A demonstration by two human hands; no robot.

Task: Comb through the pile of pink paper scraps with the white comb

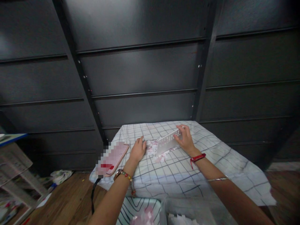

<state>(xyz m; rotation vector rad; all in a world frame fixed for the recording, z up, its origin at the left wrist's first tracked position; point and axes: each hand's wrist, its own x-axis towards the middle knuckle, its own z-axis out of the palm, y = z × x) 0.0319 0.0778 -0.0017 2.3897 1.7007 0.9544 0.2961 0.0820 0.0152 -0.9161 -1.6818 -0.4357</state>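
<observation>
Left hand (137,150) loosely spread, palm down on checked cloth (164,175); phone (117,157) at its 8 o'clock. Right hand (185,139) pinches white slotted piece (167,145), on edge amid pink-white scraps (161,157), left hand's 3 o'clock.

Big dark-grey panelled wall (140,68) pretty much filled the back

Flat pink-rimmed phone (118,156) lay on a white grid-patterned cloth (222,168); crumpled pale bundle (60,177) sat on brown wood-look floor (67,193).

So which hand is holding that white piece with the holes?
The right hand, with the red bracelet at its wrist, grips the white piece by its right end. The left hand lies palm-down beside the pale scraps, not touching that piece.
</observation>
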